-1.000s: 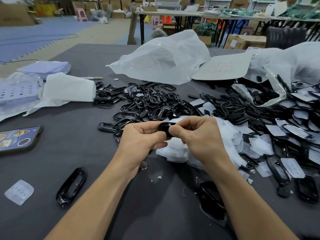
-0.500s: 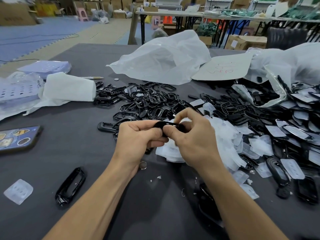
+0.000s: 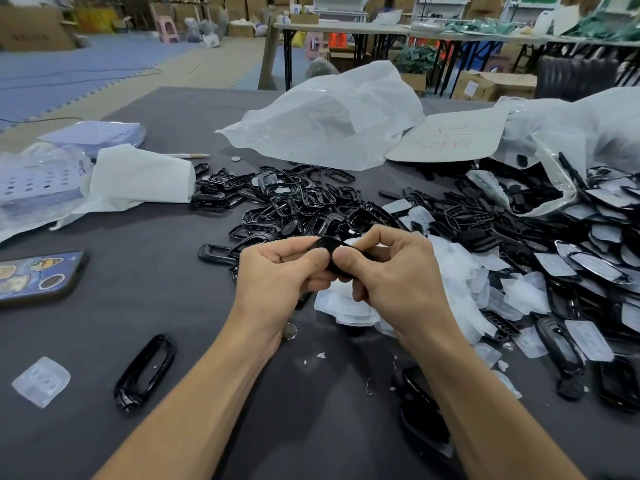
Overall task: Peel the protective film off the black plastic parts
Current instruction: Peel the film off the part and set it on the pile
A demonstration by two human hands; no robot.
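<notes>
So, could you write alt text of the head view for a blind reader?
A person's left hand and right hand pinch a small black plastic part between them above a dark grey table. A heap of whitish clear film pieces lies beneath the right hand, and a pile of black plastic frames lies behind.
</notes>
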